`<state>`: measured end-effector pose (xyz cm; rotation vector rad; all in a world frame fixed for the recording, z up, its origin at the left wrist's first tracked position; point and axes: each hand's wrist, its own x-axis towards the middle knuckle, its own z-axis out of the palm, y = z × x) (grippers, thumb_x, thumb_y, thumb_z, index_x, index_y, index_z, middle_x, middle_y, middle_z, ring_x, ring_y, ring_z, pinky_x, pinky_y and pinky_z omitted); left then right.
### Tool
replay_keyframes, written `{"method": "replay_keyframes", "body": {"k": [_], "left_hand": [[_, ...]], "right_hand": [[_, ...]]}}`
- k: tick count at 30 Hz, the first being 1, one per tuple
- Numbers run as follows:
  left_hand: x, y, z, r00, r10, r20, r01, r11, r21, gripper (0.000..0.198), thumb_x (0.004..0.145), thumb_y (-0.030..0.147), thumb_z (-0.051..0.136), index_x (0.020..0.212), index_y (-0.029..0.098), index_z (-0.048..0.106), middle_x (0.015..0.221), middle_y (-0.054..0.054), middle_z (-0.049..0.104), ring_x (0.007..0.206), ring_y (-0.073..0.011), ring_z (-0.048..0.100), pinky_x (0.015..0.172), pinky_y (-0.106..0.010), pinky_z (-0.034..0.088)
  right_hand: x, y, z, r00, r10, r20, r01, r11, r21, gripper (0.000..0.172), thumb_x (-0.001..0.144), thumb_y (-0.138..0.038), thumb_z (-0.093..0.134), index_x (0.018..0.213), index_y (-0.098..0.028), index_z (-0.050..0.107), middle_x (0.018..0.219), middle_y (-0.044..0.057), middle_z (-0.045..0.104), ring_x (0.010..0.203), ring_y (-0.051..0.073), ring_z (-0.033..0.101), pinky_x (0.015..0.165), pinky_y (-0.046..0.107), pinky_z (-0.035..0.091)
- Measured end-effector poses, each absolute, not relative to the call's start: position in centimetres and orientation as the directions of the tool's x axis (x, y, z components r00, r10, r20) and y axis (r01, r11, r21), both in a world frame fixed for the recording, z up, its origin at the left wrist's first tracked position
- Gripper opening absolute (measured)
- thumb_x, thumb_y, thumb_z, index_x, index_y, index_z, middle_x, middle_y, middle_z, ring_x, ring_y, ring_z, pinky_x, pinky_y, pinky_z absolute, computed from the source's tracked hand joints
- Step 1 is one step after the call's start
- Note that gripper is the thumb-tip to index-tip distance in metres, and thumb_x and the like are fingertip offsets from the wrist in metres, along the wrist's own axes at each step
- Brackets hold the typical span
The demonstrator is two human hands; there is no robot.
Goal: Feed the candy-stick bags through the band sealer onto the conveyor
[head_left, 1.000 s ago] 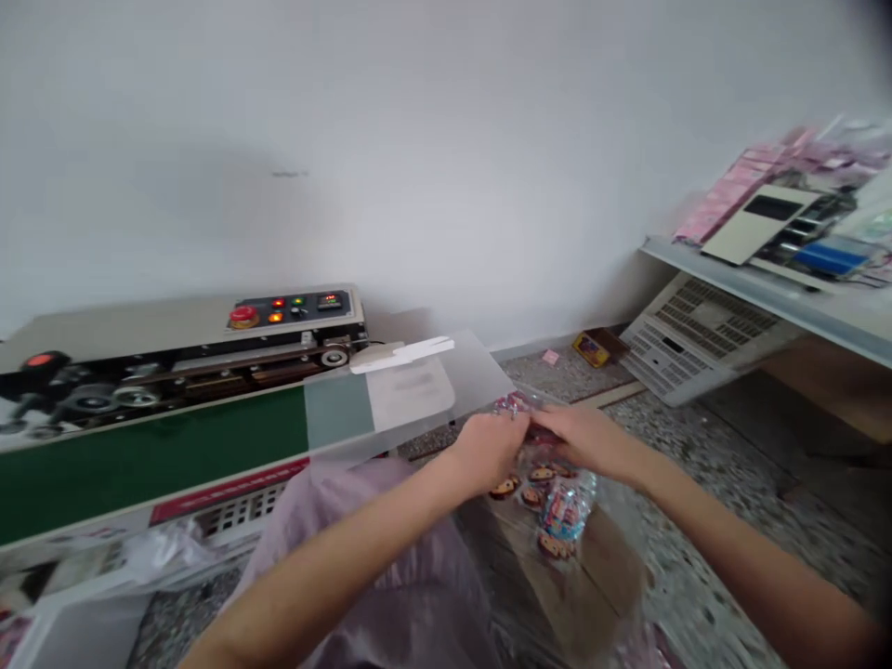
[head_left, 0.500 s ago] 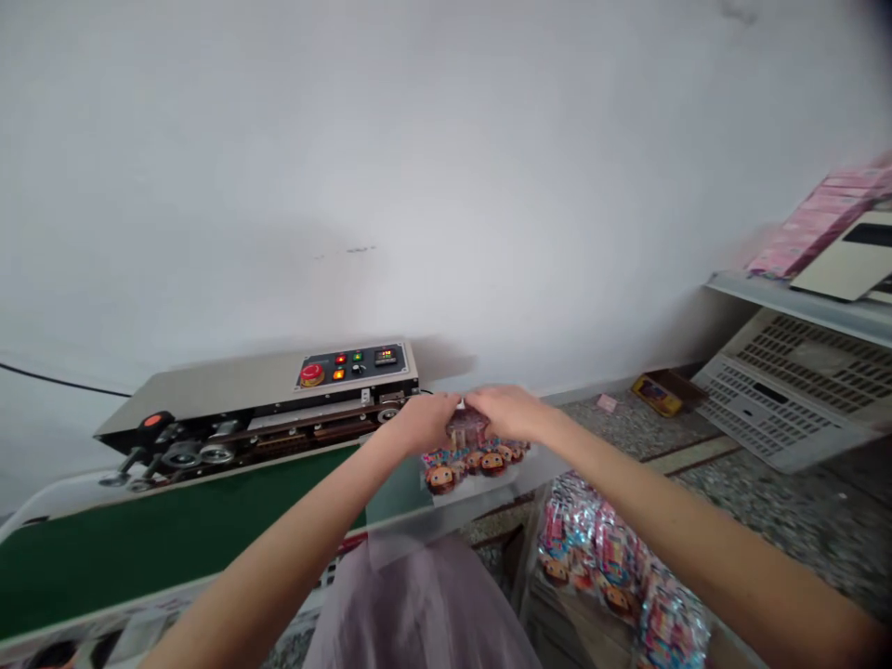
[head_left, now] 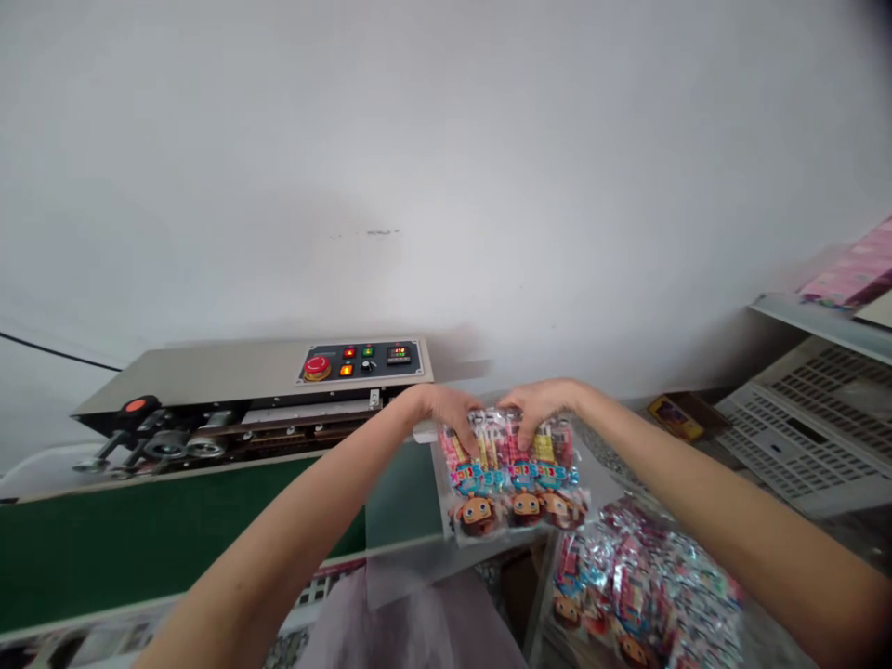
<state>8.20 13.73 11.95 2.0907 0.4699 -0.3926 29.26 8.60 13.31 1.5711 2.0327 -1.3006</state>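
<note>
A clear plastic bag [head_left: 514,492] holds several small colourful packets with "Stick" lettering and cartoon faces along the lower edge. My left hand [head_left: 454,414] grips its upper left part, the fingers closed over the plastic. At the upper right, my right hand [head_left: 542,407] holds the same bag, thumb on the front. The bag is tilted face up towards me, just right of the sealing machine's green conveyor belt [head_left: 209,520]. A translucent sheet-like surface [head_left: 400,548] lies at the belt's right end, beside the bag.
The sealing machine [head_left: 229,376] carries a lit control panel and a red stop button [head_left: 317,368]. Below my right arm, an open container holds several shiny packets [head_left: 645,585]. Farther right are a white plastic crate [head_left: 801,455], a small box [head_left: 673,418] and a shelf [head_left: 826,325] with pink boxes.
The bag has tipped up so more of its printed front shows, and both hands have shifted slightly right and farther apart. The view has also turned a little.
</note>
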Motion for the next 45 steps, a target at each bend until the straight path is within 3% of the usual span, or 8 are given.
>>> {"method": "replay_keyframes", "body": {"k": [7,12,15,20,27,31,36,45], "left_hand": [[7.9,14.0,9.1,0.828,0.48,-0.291,0.557,-0.637,0.533,0.076,0.067,0.039,0.085,0.134,0.021,0.055,0.127,-0.006,0.068,0.111,-0.0273,0.066,0.09,-0.031,0.052],[5.5,9.6,7.8,0.719,0.695,-0.014,0.65,-0.665,0.368,0.057,0.087,0.036,0.07,0.138,0.021,0.047,0.143,-0.014,0.054,0.134,-0.0317,0.049,0.109,-0.041,0.039],[4.7,7.5,6.8,0.527,0.843,0.112,0.815,-0.538,0.214,0.041,0.094,0.048,0.059,0.121,0.018,0.054,0.124,-0.017,0.065,0.118,-0.0329,0.061,0.097,-0.042,0.048],[4.4,6.2,5.3,0.312,0.948,-0.066,0.897,-0.271,0.349,0.045,0.1,0.053,0.045,0.122,0.014,0.052,0.097,-0.015,0.075,0.095,-0.0322,0.072,0.078,-0.037,0.052],[2.3,4.8,3.8,0.262,0.962,-0.08,0.808,-0.174,0.563,0.067,0.095,0.04,0.056,0.152,0.019,0.027,0.119,-0.011,0.073,0.109,-0.0263,0.07,0.086,-0.032,0.05],[1.1,4.8,3.8,0.298,0.949,-0.097,0.857,-0.222,0.465,0.053,0.095,0.046,0.056,0.142,0.024,0.046,0.113,-0.008,0.074,0.104,-0.0272,0.07,0.084,-0.033,0.052],[-0.2,3.1,3.2,0.388,0.905,0.174,0.865,-0.423,0.271,0.037,0.102,0.035,0.045,0.136,0.023,0.055,0.134,-0.011,0.062,0.119,-0.0259,0.061,0.097,-0.035,0.05],[-2.0,1.0,-0.1,0.635,0.758,0.149,0.723,-0.651,0.229,0.055,0.107,0.044,0.026,0.156,0.02,0.031,0.165,-0.008,0.028,0.154,-0.0255,0.022,0.122,-0.066,0.007]], "right_hand": [[30.6,10.9,9.3,-0.33,0.743,-0.582,0.894,0.049,-0.445,0.074,0.052,-0.044,0.085,0.12,-0.017,0.068,0.118,0.006,0.072,0.106,0.027,0.066,0.087,0.03,0.051],[30.6,7.5,8.5,-0.263,0.888,-0.377,0.906,0.093,-0.414,0.069,0.072,-0.031,0.073,0.138,-0.016,0.057,0.141,0.011,0.059,0.125,0.027,0.056,0.107,0.035,0.043],[28.7,3.7,7.1,-0.175,0.984,-0.029,0.948,0.161,-0.275,0.054,0.09,-0.029,0.054,0.143,-0.023,0.053,0.148,0.01,0.053,0.136,0.028,0.046,0.114,0.045,0.036],[22.8,-1.8,3.6,-0.211,0.95,0.228,0.953,0.252,-0.166,0.048,0.1,-0.039,0.044,0.147,-0.03,0.05,0.157,0.006,0.044,0.145,0.029,0.036,0.117,0.053,0.033],[19.2,-2.9,2.8,-0.131,0.952,0.276,0.989,0.146,-0.037,0.049,0.098,-0.037,0.048,0.146,-0.03,0.051,0.158,0.008,0.042,0.148,0.037,0.03,0.116,0.063,0.028],[19.1,-2.6,3.3,-0.2,0.952,0.231,0.976,0.214,-0.034,0.05,0.099,-0.036,0.046,0.148,-0.032,0.047,0.158,0.003,0.043,0.147,0.035,0.033,0.116,0.064,0.026],[19.1,-2.5,3.3,-0.181,0.961,0.211,0.98,0.193,-0.039,0.05,0.098,-0.038,0.046,0.147,-0.031,0.049,0.156,0.003,0.046,0.144,0.037,0.035,0.114,0.064,0.028],[18.7,-2.0,3.8,-0.22,0.962,0.165,0.975,0.22,0.018,0.047,0.098,-0.035,0.045,0.144,-0.028,0.054,0.158,0.004,0.042,0.144,0.037,0.034,0.113,0.062,0.03]]}}
